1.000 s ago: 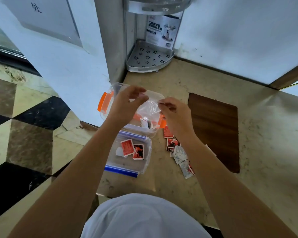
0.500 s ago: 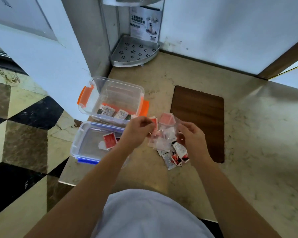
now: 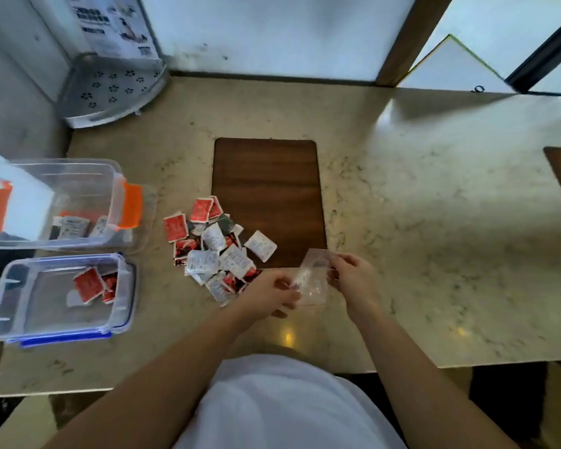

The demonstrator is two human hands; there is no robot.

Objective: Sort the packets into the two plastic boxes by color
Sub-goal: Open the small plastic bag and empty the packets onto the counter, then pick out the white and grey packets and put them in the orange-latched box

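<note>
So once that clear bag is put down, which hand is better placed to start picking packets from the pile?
Probably the left hand: it sits right beside the packet pile, on the same side as both boxes. The right hand is farther away, holding the clear bag.

We see a beige marble counter [image 3: 418,196] carrying a brown mat [image 3: 268,189], a loose packet pile [image 3: 216,251] overlapping the mat's left edge, an orange-latched box [image 3: 78,176] and blue-latched box [image 3: 30,306] far left, corner rack [image 3: 110,89] at back-left.
</note>
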